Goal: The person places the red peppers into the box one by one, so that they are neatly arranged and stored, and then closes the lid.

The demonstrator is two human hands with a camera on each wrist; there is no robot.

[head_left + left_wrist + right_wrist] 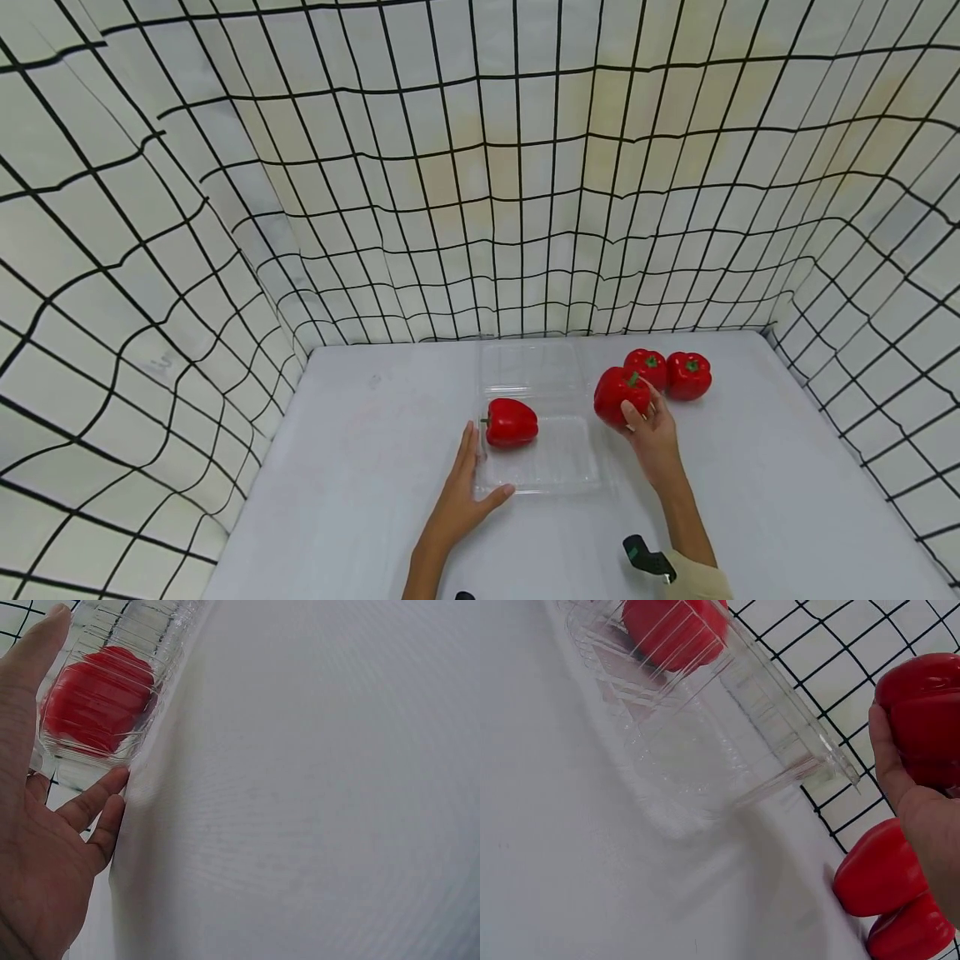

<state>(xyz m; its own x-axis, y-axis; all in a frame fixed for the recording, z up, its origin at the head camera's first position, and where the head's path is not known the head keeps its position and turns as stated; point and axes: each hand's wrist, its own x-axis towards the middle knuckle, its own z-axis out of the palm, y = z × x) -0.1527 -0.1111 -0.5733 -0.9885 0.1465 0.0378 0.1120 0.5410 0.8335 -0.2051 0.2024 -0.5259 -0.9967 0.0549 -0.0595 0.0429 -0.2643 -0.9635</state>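
Note:
A clear plastic clamshell box (558, 479) lies with its lid (532, 367) folded back. On its left side inside, a red bell pepper (512, 422) rests on its side, stem to the left. My left hand (463, 500) is at the box's left front corner, fingers extended along the side and thumb near the front rim. To the right of the box, my right hand (651, 429) holds another red bell pepper (617, 398) between thumb and fingers, its green stem up. In the right wrist view that held pepper (922, 724) is raised above the table.
Two more red bell peppers (688, 375) (643, 363) sit side by side at the back right of the white table (360, 475). A black wire grid (517, 200) over white walls encloses the table's back and sides.

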